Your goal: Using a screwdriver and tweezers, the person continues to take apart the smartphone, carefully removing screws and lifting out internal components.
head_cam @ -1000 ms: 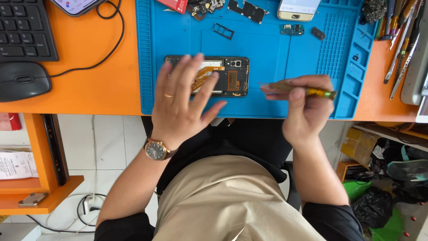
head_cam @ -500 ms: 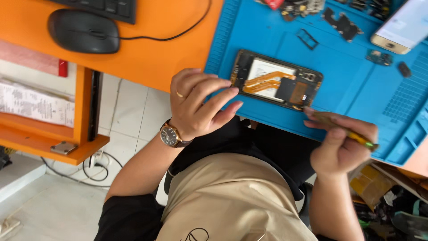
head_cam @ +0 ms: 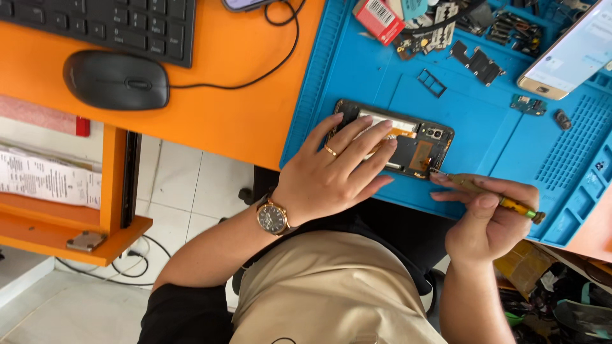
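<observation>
Now the opened phone (head_cam: 398,145) was pinned flat on the blue mat (head_cam: 510,146) by the left hand (head_cam: 331,169), while the screwdriver (head_cam: 488,194), clamped in the right hand (head_cam: 488,220), had been brought from beside the phone onto its corner.

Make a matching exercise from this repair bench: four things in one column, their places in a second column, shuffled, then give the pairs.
Things:
1. Opened black phone with exposed circuit boards
2. Yellow-handled thin screwdriver
3. Black oval computer mouse
4. Gold-edged smartphone with lit screen

Places:
A. On the orange desk, beside the keyboard
B. Top right of the blue silicone mat
C. Under the left hand
D. In the right hand

Pairs: 1-C, 2-D, 3-A, 4-B
</observation>
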